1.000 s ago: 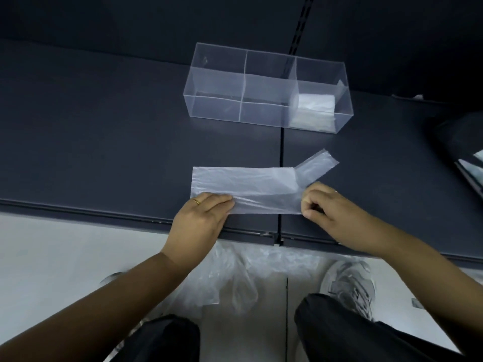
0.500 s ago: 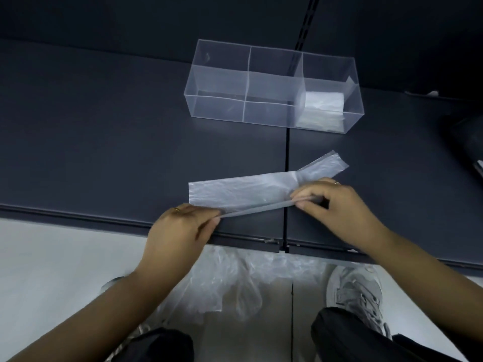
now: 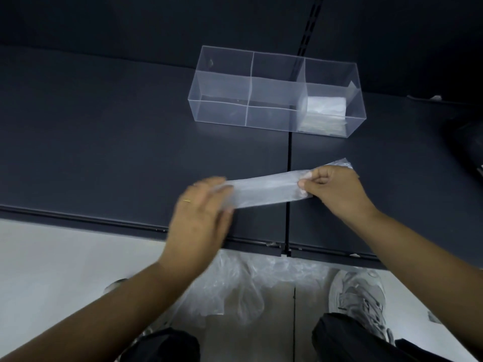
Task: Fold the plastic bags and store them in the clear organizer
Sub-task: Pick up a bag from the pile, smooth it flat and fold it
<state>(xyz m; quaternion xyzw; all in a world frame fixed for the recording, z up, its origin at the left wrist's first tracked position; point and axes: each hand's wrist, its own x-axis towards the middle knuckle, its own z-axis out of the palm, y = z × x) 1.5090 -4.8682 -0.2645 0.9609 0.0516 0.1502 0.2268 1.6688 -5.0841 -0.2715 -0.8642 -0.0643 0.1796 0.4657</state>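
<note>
Bag (image 3: 264, 190): folded into a narrow flat strip, on or just over the dark table (image 3: 104, 142) near its front edge; can't tell if it's lifted. Long axis runs L–R, slightly tilted, w/ the R end a bit farther from the person. The strip crosses the seam between the two table panels. A crinkled tail sticks out past the R end, pointing up-right toward the back.

R hand (image 3: 337, 189): fingers curled, thumb and fingertips pinching the strip's R end. Firm hold.

L hand (image 3: 201, 212): at the strip's L end, motion-blurred. Fingers look fairly straight, and the film seems to lie over the fingertips. Can't tell if it pinches the film or only presses it. Ring (image 3: 187, 201) on one finger.

Organizer (image 3: 277, 92): clear box farther back on the table, well apart from the strip, upright, open top. Its long axis also runs L–R. 3 compartments in a row. The R one holds a folded white bag (image 3: 324, 111), lying flat on the bottom.

Below the table edge, on the floor: a heap of loose clear bags (image 3: 235, 291) between the person's legs, w/ a grey shoe (image 3: 358, 304) beside it on the R.
</note>
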